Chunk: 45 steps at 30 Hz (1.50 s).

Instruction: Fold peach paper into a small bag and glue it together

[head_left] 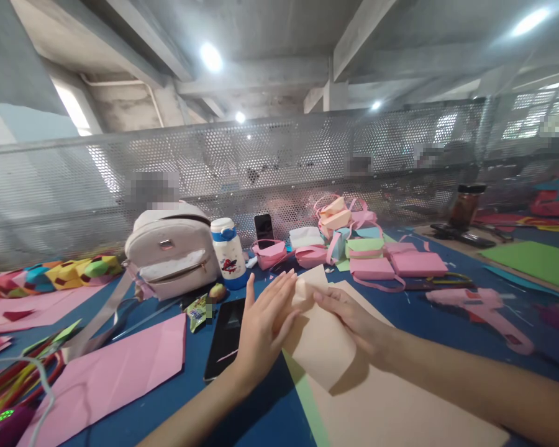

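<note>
A cream sheet of craft paper or foam [321,347] is held up in front of me, with its upper end bent over into a small curl. My left hand [266,323] presses on the left side of this curl, its fingers mostly straight and its thumb against the sheet. On the right edge, my right hand [354,313] pinches the sheet between thumb and fingers. Below lies a larger cream sheet [382,410] on top of a green sheet [302,391]. Left of my left hand is a dark tablet or phone [221,347] lying flat.
A pale backpack [172,248] and a white-and-blue bottle [228,254] stand at the back left. Small pink bags [372,269] cluster at the back. To the right lies a pink glue gun [489,310]. Pink sheets [130,366] and scissors [51,372] lie left.
</note>
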### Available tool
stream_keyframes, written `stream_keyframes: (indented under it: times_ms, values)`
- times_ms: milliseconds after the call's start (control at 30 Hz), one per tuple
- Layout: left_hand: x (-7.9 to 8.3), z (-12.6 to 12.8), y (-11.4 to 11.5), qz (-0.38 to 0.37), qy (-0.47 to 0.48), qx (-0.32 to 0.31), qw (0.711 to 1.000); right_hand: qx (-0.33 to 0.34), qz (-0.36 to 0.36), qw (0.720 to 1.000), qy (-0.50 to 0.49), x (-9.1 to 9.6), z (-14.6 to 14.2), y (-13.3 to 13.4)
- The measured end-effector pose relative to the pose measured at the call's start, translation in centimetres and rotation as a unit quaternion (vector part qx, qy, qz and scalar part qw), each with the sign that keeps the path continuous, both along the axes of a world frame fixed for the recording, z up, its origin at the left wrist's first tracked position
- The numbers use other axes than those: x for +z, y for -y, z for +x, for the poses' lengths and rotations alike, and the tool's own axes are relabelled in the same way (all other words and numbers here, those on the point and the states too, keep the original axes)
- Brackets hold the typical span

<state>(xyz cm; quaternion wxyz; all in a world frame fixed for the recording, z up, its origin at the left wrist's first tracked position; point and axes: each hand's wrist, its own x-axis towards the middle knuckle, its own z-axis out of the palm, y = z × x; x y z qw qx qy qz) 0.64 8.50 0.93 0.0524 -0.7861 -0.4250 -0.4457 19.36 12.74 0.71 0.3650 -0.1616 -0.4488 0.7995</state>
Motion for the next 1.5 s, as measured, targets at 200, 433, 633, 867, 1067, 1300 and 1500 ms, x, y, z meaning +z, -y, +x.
stream_keyframes:
  times_ms: [200,433,633,867,1067,1300,1500]
  values:
    - [0.1,0.3,0.2,-0.031,0.051,-0.012,0.998,0.014,-0.020,1.000,-0.014,-0.3,0.0,0.0]
    - [-0.2,0.0,0.0,-0.033,0.027,-0.025,0.999,0.043,0.007,0.999,-0.022,0.4,0.2,0.2]
    - [-0.5,-0.2,-0.2,-0.021,-0.074,0.001,0.997,0.035,0.022,0.999,-0.017,0.3,0.3,-0.3]
    - [-0.6,0.1,-0.1,-0.020,-0.059,0.001,0.998,-0.019,0.041,0.998,0.034,-0.1,0.4,-0.5]
    - [0.1,0.3,0.3,-0.031,-0.026,0.002,0.999,-0.048,0.091,0.989,0.107,0.4,0.3,0.3]
    - [0.5,0.3,0.4,0.001,-0.049,0.004,0.999,-0.064,0.137,0.981,0.124,0.7,0.1,0.7]
    - [0.5,0.4,0.5,-0.012,-0.051,0.003,0.999,-0.097,0.152,0.975,0.127,0.5,0.0,0.4]
